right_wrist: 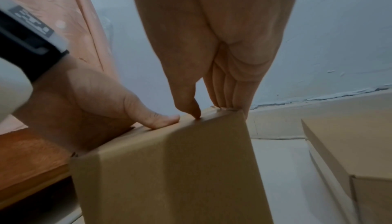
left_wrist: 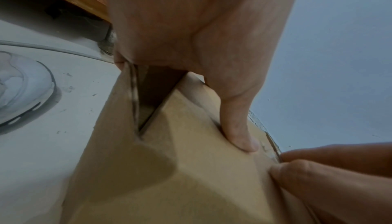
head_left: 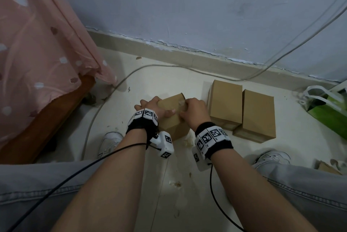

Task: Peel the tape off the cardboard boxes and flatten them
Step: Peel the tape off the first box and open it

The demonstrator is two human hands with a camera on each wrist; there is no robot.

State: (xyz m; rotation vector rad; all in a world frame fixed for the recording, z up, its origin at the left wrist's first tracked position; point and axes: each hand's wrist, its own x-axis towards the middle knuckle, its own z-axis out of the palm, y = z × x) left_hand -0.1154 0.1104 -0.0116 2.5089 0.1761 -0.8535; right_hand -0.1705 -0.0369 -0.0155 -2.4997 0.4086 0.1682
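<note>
Nearest are the person's knees in grey trousers and two white shoes on the pale floor. Just beyond them, between the feet, both hands work on one cardboard box that stands tilted on the floor.

The left hand holds the box from its left side: the thumb lies pressed along the top face while the fingers wrap round the far edge, where a flap already gapes open. The right hand sits at the top right edge, fingers held close together and curled over it, thumb tip pressed on the top face; it seems to be pinching the clear tape there, though the tape itself is hard to make out.

The step in hand looks like peeling the tape from this first box. The next move probably calls for a firm hold by the left hand while the right pulls the strip back along the seam, low and steady so it does not tear.

Further right, two more closed boxes lie side by side, touching, untouched so far. A green bag sits beyond them, a grey cable runs along the floor, and a pink curtain hangs by the wall.
</note>
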